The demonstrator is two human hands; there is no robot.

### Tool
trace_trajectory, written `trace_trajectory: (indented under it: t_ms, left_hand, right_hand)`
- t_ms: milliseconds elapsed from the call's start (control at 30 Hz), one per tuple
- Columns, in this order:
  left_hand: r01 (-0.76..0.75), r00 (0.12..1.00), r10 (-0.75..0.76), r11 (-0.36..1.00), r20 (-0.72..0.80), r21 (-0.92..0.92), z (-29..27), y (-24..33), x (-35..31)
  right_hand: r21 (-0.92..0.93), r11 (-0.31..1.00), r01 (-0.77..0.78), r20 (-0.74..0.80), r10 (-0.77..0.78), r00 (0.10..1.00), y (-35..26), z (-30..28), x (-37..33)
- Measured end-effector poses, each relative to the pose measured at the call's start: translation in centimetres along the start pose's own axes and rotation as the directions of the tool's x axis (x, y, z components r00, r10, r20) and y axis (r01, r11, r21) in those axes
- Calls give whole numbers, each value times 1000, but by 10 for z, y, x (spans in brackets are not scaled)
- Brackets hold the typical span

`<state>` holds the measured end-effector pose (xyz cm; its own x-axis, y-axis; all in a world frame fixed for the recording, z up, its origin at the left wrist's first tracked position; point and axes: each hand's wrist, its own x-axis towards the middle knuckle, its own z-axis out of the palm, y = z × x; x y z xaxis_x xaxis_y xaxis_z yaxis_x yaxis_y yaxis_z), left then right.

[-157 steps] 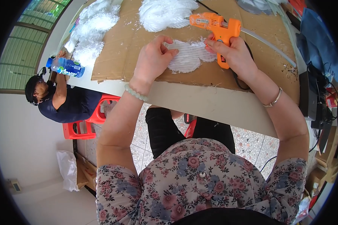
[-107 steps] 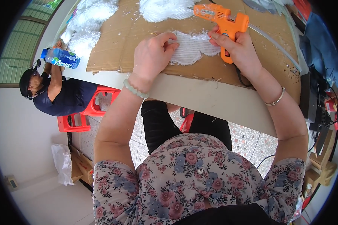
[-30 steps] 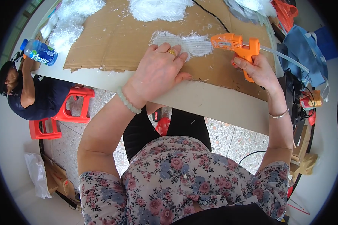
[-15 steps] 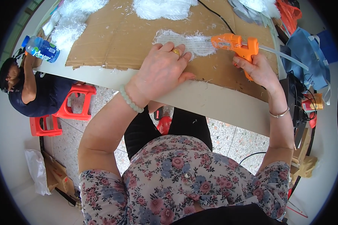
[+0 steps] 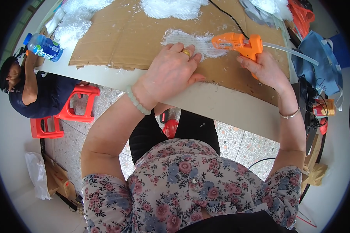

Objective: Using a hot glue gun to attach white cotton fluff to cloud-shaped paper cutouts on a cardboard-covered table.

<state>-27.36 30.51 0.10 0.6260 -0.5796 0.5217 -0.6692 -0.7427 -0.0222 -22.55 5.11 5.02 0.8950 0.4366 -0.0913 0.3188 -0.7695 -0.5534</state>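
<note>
An orange hot glue gun [image 5: 237, 43] is gripped in my right hand [image 5: 267, 69], its nozzle end over the right part of a white, frayed fabric piece [image 5: 208, 46]. A long translucent glue stick [image 5: 293, 53] juts from the back of the gun. My left hand [image 5: 167, 72] rests on the near left part of the fabric, fingers bent and close together, holding it against the brown cardboard [image 5: 116, 39]. Its fingertips and the fabric's edge beneath them are partly hidden. Whether the nozzle touches the fabric cannot be made out.
White fluffy fringe bundles [image 5: 173, 8] lie along the far side. A bottle with a blue label [image 5: 44, 47] is on the white table [image 5: 206, 101] at far left. A black cord [image 5: 233, 19] runs behind the gun. A person [image 5: 37, 91] sits left by red stools [image 5: 79, 103]; a blue bag [image 5: 319, 58] is right.
The glue gun has shifted left and slightly upward in the picture, its nozzle now further over the fabric. My left hand stays almost in place on the piece.
</note>
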Motion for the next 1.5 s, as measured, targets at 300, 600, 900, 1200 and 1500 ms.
trace_trajectory:
  t_ms: [300, 600, 900, 1200, 1500]
  left_hand:
    - [7, 1000, -7, 999, -5, -41, 0, 1, 0]
    - [-8, 1000, 8, 1000, -11, 6, -1, 3, -2]
    - [-3, 1000, 3, 999, 14, -53, -1, 1, -5]
    - [17, 1000, -17, 996, 3, -91, -3, 2, -9]
    - [30, 999, -28, 993, 15, -118, -7, 6, -13]
  right_hand:
    - [14, 982, 186, -42, -185, 982, -11, 4, 13]
    - [57, 991, 123, 56, -126, 990, -16, 1, 19]
    - [52, 985, 166, 60, -169, 984, -15, 2, 22]
    - [6, 986, 166, 94, -165, 982, -26, 6, 34]
    - [-125, 973, 196, 75, -188, 979, -33, 12, 50]
